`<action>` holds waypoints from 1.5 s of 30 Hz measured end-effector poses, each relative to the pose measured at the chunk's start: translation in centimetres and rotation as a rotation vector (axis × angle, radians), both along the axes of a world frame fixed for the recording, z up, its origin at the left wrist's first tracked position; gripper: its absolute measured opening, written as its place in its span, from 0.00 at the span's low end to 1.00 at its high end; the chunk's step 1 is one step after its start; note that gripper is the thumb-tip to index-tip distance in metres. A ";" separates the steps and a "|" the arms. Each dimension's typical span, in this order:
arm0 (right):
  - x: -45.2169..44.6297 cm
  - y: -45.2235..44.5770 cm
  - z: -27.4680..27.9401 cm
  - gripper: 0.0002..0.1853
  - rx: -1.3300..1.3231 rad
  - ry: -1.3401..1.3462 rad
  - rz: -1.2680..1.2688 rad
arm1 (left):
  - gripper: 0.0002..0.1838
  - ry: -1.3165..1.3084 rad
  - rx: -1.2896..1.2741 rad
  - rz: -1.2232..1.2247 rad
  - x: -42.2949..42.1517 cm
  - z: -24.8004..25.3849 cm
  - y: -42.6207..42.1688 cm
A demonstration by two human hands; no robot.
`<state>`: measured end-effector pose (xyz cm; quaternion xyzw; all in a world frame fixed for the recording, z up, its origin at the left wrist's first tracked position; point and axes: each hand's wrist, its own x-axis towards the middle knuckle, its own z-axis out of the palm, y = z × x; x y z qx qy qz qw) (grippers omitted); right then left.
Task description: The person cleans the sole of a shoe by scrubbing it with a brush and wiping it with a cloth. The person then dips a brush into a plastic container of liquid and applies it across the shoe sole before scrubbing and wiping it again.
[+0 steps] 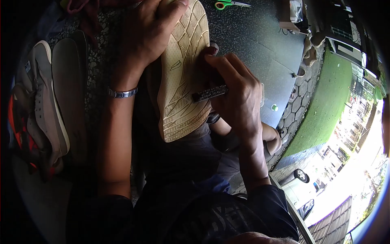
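Observation:
A cream shoe sole (178, 77) with a patterned tread stands tilted over my lap, its tread side facing me. My left hand (152, 30) is closed around the sole's upper left edge, with a metal-banded wristband below it. My right hand (239, 87) grips a small flat tool (211, 93) with a dark speckled surface. The tool's dark end lies against the lower part of the tread. Its exact kind is unclear. Part of the sole's far side is hidden, as are some of my fingers.
Scissors (221, 5) with green and orange handles lie on the dark tabletop at the top. To the left are a grey lace-up shoe (44, 97) and a flat insole-shaped piece (67, 81). Hexagonal paving (302, 87) and a green strip (325, 101) lie on the right.

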<state>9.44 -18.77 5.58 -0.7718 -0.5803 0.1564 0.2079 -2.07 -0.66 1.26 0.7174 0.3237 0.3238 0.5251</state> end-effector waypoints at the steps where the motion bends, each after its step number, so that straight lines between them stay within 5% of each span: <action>1: 0.2 -0.1 -0.1 0.28 0.004 0.031 0.005 | 0.15 0.025 -0.015 -0.004 0.0 0.8 -0.2; 12: 0.8 -1.0 1.1 0.31 -0.146 0.136 0.115 | 0.16 -0.052 0.121 -0.019 0.1 -1.2 0.3; 36: -2.4 -1.4 1.8 0.11 -0.032 -0.003 0.284 | 0.16 0.004 0.030 -0.010 0.0 1.2 -0.3; 39: -2.8 -1.5 1.9 0.26 -0.077 0.071 0.243 | 0.16 -0.007 0.012 -0.023 0.0 0.4 -0.2; 45: -3.4 -1.7 1.8 0.24 -0.099 0.122 0.219 | 0.16 -0.074 0.060 -0.028 0.0 -1.1 0.2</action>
